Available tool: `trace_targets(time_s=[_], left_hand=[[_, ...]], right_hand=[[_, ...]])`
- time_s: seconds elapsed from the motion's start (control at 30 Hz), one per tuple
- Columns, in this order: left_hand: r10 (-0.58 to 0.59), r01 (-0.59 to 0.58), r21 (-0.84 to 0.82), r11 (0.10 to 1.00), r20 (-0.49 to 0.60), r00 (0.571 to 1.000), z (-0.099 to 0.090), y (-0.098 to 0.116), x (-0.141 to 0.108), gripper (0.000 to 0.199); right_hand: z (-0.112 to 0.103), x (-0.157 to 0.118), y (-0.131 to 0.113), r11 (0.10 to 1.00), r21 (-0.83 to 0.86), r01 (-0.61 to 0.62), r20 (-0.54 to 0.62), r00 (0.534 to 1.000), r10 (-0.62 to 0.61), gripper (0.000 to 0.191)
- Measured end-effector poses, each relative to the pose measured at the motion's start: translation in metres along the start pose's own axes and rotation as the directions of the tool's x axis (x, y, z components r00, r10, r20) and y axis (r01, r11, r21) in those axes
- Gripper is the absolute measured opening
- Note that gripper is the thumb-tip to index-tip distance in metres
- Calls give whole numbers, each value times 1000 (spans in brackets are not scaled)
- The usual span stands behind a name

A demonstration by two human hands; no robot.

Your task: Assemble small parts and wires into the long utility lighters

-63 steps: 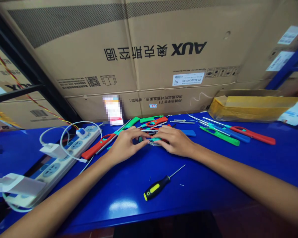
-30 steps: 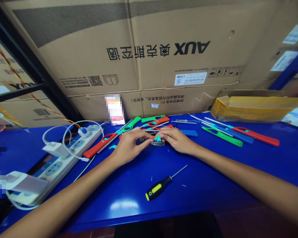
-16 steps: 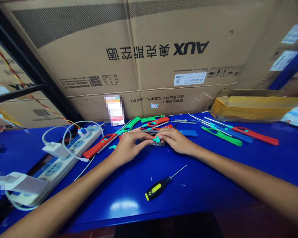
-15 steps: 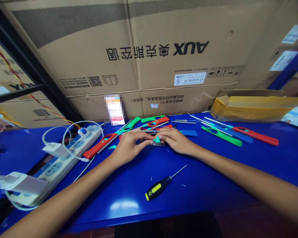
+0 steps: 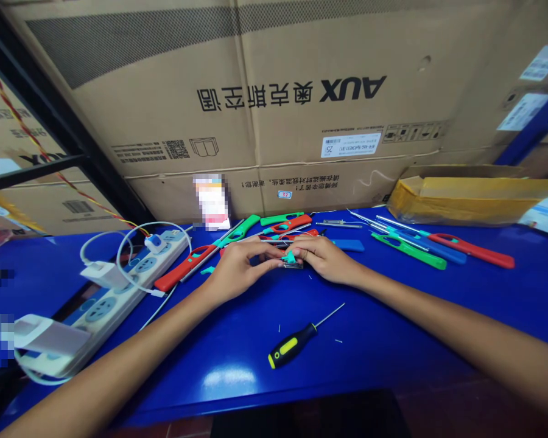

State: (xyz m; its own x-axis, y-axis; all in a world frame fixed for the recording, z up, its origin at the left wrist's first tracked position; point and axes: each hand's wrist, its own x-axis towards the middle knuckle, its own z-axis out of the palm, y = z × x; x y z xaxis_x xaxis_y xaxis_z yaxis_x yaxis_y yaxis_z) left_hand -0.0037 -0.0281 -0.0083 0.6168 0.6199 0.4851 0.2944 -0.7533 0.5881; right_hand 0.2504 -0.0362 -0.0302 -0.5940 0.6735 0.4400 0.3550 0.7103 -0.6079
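Note:
My left hand (image 5: pixel 240 272) and my right hand (image 5: pixel 323 258) meet at the middle of the blue workbench (image 5: pixel 237 377). Between their fingertips is a small teal-and-metal lighter part (image 5: pixel 291 261), pinched from both sides. Beneath my fingers lies a jumble of red and green parts, partly hidden. A red utility lighter body (image 5: pixel 185 268) lies just beyond my left hand, and a green one (image 5: pixel 240 231) lies behind it. A blue plastic piece (image 5: pixel 347 245) lies beyond my right hand. Nearer me rests a black-and-yellow screwdriver (image 5: pixel 292 345).
At the right lie more lighter bodies, including a red one (image 5: pixel 472 252) and a green one (image 5: pixel 408 251), with metal rods. A white power strip (image 5: pixel 119 292) with chargers and cables runs along the left. Large AUX cardboard boxes (image 5: pixel 292 109) stand behind the bench.
My hands have drawn closer around the small teal-and-metal part since the earliest frame. The view has shifted slightly, and the other objects have stayed in place.

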Motion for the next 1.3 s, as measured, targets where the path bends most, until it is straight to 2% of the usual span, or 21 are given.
trace_targets(time_s=[0.2, 0.63, 0.77, 1.0, 1.1, 1.3], left_hand=[[10, -9, 45, 999, -23, 1000, -1, 2, 0, 14], [-119, 119, -2, 993, -12, 993, 2, 2, 0, 17], [-83, 84, 30, 996, -33, 996, 2, 1, 0, 16], [37, -25, 269, 963, -41, 998, -7, -3, 3, 21], [54, -43, 273, 961, -34, 998, -11, -6, 4, 19], [7, 15, 243, 970, -88, 996, -11, -12, 3, 16]], right_hand=[[0, 1, -3, 990, -132, 46, -63, 997, -54, 29], [6, -3, -7, 967, -243, 80, -109, 988, -109, 25], [5, -2, -6, 964, -260, 60, -99, 991, -88, 27], [1, -1, -4, 967, -252, -42, -148, 989, 5, 33], [-2, 0, -6, 972, -229, -52, -175, 984, 11, 35], [-2, 1, -8, 979, -199, -41, -178, 984, 5, 38]])
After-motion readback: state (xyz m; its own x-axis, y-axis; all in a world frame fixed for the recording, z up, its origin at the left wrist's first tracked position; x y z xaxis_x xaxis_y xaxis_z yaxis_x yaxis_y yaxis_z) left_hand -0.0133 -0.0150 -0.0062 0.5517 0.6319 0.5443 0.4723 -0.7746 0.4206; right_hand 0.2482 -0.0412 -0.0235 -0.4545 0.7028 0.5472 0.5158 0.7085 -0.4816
